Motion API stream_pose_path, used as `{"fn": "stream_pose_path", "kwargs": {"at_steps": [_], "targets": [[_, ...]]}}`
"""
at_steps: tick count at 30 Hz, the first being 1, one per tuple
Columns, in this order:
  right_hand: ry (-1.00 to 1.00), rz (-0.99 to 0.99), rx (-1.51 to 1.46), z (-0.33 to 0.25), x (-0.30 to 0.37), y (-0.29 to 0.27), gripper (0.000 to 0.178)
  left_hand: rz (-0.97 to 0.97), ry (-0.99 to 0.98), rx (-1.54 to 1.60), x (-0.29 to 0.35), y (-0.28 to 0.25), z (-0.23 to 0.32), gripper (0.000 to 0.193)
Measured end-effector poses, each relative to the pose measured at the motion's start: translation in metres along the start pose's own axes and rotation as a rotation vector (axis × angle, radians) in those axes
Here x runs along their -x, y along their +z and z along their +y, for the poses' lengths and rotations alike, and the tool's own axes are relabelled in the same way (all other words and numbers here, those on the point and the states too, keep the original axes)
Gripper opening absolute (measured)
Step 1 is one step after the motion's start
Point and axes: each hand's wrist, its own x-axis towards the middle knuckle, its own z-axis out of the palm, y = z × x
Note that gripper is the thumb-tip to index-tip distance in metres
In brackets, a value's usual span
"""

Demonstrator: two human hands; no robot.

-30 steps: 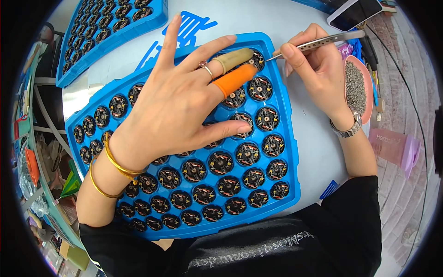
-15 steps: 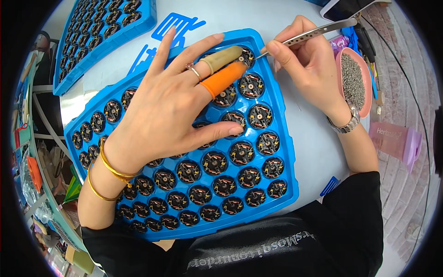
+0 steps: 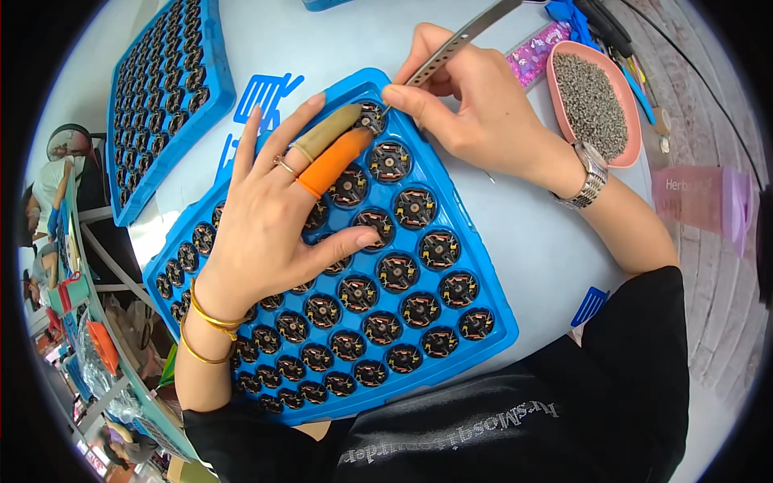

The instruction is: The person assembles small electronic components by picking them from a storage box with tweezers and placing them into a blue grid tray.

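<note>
My left hand (image 3: 274,217) lies over a blue plastic tray (image 3: 473,241) filled with rows of round black parts carrying copper and yellow pieces. Its fingers are stretched out, one in an orange finger cot and another in a tan one. Both covered fingertips rest at a round black part (image 3: 370,119) in the tray's far corner. From the right, my right hand (image 3: 491,113) pinches metal tweezers (image 3: 463,40) with a row of holes along the body. The tweezer tips point down at that same part; whether they grip anything is too small to tell.
A pink dish (image 3: 636,137) of tiny grey metal pieces (image 3: 594,105) stands beyond my right wrist. Another loaded blue tray (image 3: 213,48) sits at the far left. Blue grid-shaped plastic pieces (image 3: 266,95), a purple patterned packet (image 3: 538,55) and a purple bottle (image 3: 696,201) lie around.
The view has shifted, so hands and tray corner appear farther left and the pink dish shows more fully. Fingertips and tweezers stay at the corner part.
</note>
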Motion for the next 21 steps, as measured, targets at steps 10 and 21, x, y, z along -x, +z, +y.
{"fn": "stream_pose_path", "kwargs": {"at_steps": [10, 21], "targets": [[0.055, 0.01, -0.156, -0.004, -0.001, -0.006, 0.016, 0.016, 0.027, 0.188, 0.011, -0.014, -0.013, 0.06], [0.05, -0.142, -0.122, -0.02, -0.015, 0.011, 0.019, 0.051, 0.015, 0.007, 0.036, -0.006, -0.024, 0.047]]}}
